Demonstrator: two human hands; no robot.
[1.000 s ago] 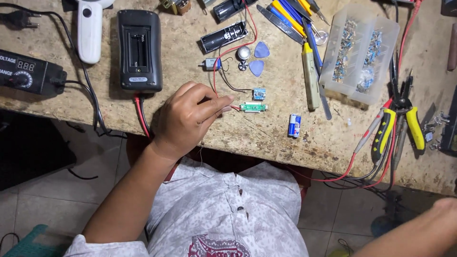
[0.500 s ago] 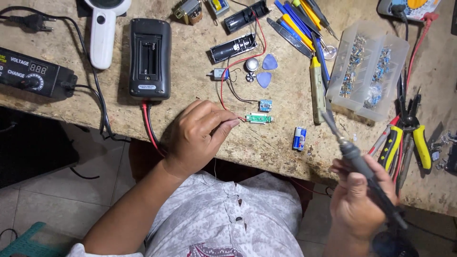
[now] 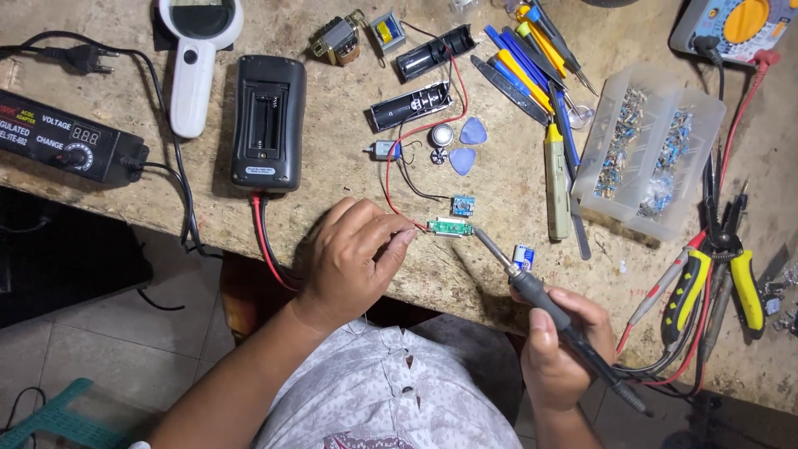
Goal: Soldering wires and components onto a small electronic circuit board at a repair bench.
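Right hand (image 3: 555, 345) points soldering iron (image 3: 549, 303) at green board (image 3: 450, 227)

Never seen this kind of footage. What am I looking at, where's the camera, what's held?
One camera, worn on a person's head, looks down at their two bare hands over a worn wooden workbench. The left hand pinches a thin wire at a small green circuit board. The right hand holds a black pen-shaped soldering iron, its tip close to that board. Around lie a black battery-compartment case, a clear plastic parts box and yellow-handled pliers.
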